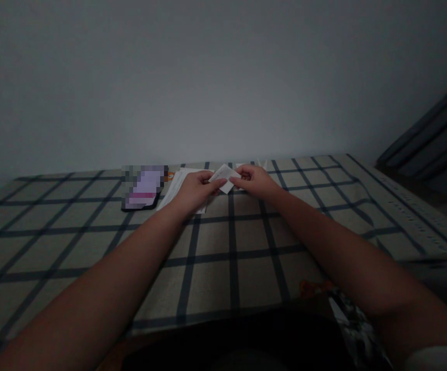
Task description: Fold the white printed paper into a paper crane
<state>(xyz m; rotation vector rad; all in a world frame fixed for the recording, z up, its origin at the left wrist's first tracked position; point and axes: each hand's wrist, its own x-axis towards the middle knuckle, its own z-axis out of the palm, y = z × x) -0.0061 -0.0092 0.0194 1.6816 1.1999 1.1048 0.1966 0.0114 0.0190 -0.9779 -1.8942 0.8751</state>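
Observation:
A small piece of white folded paper [226, 173] is held up between my two hands, one corner pointing down. My left hand [199, 188] pinches its left side, thumb lying on the face toward me. From the right, my right hand [255, 178] grips the opposite edge between thumb and curled fingers. Flat on the cloth under and beside my left hand lie white paper sheets [175, 185] with faint printed lines. More white paper [262, 165] shows partly behind my right hand; its shape is mostly hidden.
A checked tablecloth [216, 263] covers the table, with lettering along its right border. A phone [146, 188] with a lit, blurred-out screen lies left of the sheets. Behind stands a plain wall [223, 82]; a dark curtain [435, 129] hangs at the right.

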